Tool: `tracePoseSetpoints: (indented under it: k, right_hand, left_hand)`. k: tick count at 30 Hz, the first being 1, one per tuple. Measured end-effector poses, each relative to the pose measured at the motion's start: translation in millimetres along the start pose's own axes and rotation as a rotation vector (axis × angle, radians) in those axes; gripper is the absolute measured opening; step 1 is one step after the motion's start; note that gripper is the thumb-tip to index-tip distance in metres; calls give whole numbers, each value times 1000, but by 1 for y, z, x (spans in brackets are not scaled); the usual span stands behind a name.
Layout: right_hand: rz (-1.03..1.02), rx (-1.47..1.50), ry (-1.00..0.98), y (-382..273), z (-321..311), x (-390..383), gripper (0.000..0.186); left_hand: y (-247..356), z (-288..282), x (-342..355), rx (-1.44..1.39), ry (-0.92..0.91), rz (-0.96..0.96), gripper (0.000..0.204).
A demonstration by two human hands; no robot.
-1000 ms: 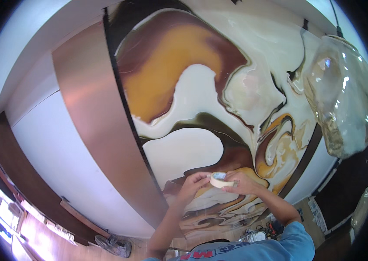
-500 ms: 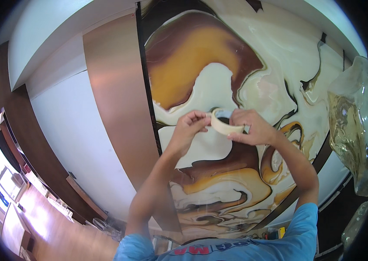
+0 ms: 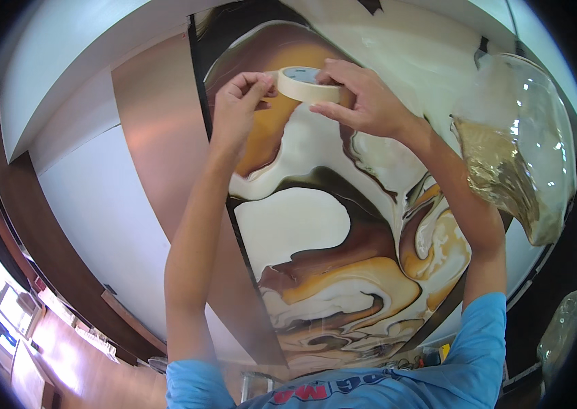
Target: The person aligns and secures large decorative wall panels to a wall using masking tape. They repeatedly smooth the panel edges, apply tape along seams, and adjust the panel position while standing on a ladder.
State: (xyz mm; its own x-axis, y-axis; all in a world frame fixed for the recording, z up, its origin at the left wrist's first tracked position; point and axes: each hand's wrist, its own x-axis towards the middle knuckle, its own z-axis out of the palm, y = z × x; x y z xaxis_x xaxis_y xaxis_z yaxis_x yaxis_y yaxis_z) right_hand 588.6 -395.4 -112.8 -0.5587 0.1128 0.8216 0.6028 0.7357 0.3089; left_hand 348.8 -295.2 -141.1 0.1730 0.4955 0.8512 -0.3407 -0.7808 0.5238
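A roll of cream masking tape (image 3: 307, 86) is raised in front of the upper part of the marbled wall panel (image 3: 292, 221). My right hand (image 3: 363, 102) grips it from the right, with fingers inside the ring and the thumb beneath its outer edge. Close to the roll's left side, my left hand (image 3: 243, 102) is closed in a pinch, with the tape's loose end between thumb and forefinger. Swirls of white, amber, brown and black cover the glossy panel behind both hands.
Along the panel's left edge runs a black gap beside a copper-coloured strip (image 3: 155, 136). Glassy, amber-tinted hanging pieces (image 3: 520, 143) stand out close to my right arm. Below are a metal ladder (image 3: 256, 384) and, at far left, a wooden floor (image 3: 74, 341).
Both hands have risen and shifted left with the tape roll, from the panel's middle to its upper part. The view has shifted, and the glassy piece appears nearer my right arm.
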Motion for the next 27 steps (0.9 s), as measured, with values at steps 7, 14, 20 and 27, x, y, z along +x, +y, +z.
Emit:
tracePoseSetpoints:
  k: [7,14,20,27]
  right_hand:
    - [18,-194,-76,24,6,19,42]
    - [1,-360,9,44,-6,26,43]
    - [-98,-405,163,48,-26,23,46]
    - [56,-321,209,74,-96,8,49]
  left_hand:
    - [8,-16,33,199,84,85,22]
    - [17,-40,54,350,120,161,24]
    - [23,-70,84,216,253,232,27]
    - [20,-151,101,252,490,201,33]
